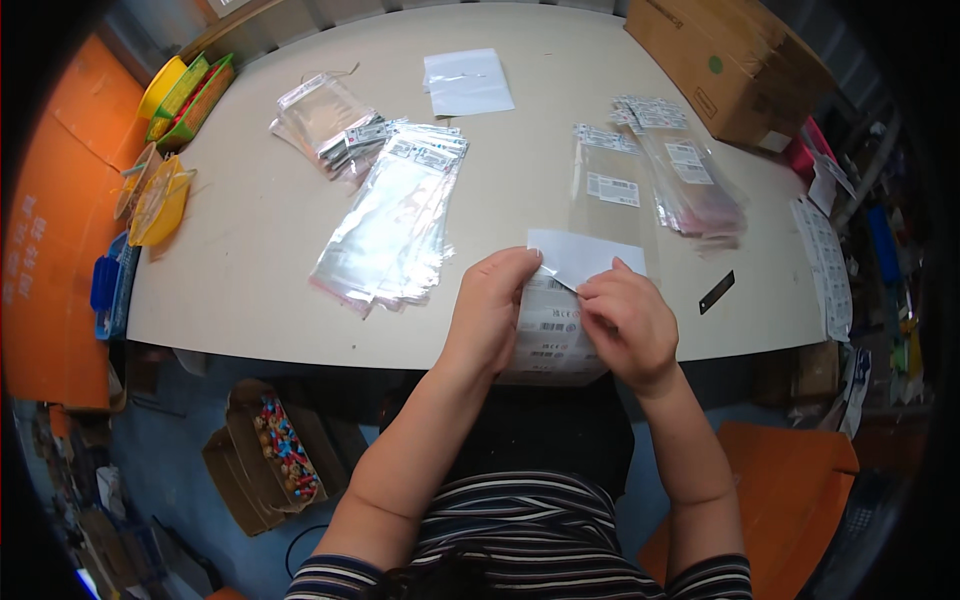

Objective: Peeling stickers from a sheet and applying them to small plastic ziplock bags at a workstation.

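Observation:
A sheet of white printed labels (553, 335) hangs over the table's front edge, its blank top part (585, 256) folded back. My left hand (488, 308) is closed on the sheet's left side, thumb on top. At the fold, my right hand (630, 325) pinches with thumb and forefinger; whether a label is between them is hidden. Just beyond the sheet lies a clear plastic bag (592, 160) with a white sticker (612, 190) on it. To its right is a fanned stack of labelled bags (690, 170). Another stack of clear bags (388, 220) lies left of my hands.
More bags (325, 115) and white paper (467, 82) lie farther back on the table. A cardboard box (730, 65) stands back right, and a thin black strip (716, 292) lies at right. Colourful baskets (165, 205) line the left edge. Below is an open carton (245, 460).

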Demonstrator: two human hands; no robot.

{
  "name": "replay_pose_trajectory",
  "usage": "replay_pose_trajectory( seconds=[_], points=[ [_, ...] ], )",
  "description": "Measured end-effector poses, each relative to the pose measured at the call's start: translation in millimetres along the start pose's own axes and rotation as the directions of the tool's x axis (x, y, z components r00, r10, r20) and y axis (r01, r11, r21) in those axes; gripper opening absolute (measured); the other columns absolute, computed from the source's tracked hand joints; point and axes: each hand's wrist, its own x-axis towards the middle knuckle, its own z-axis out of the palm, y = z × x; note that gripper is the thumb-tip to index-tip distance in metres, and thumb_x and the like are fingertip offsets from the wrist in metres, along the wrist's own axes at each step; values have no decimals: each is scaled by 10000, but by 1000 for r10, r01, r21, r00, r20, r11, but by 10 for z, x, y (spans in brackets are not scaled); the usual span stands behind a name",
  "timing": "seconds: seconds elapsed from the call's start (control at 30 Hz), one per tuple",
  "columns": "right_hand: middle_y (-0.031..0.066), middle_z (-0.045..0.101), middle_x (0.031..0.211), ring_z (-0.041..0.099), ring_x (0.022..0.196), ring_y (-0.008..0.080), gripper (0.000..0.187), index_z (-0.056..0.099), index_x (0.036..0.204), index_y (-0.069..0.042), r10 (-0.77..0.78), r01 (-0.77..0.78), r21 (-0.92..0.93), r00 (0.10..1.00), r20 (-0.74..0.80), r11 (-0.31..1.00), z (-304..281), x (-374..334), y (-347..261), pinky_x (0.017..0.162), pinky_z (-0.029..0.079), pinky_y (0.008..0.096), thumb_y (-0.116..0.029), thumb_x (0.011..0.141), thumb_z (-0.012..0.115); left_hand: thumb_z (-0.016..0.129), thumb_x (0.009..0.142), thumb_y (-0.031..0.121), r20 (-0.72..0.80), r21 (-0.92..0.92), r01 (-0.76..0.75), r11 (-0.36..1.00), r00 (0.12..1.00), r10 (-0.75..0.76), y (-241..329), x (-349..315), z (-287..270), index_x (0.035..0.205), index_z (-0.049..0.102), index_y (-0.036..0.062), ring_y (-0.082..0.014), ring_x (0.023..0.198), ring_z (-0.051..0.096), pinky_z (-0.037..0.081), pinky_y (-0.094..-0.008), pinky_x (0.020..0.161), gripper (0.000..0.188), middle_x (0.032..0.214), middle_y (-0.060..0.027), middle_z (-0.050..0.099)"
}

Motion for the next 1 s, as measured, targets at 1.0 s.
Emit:
replay_pose_trajectory(
  seconds=[1.0],
  points=[
    [104,704,927,698,854,272,194,588,879,-55,-220,207,86,958,183,974,-119,-128,-216,913,553,488,26,779,733,714,892,210,126,593,82,801,973,-193,382,270,-331,972,679,-26,-114,737,637,509,-251,672,252,849,-61,678]
  ],
)
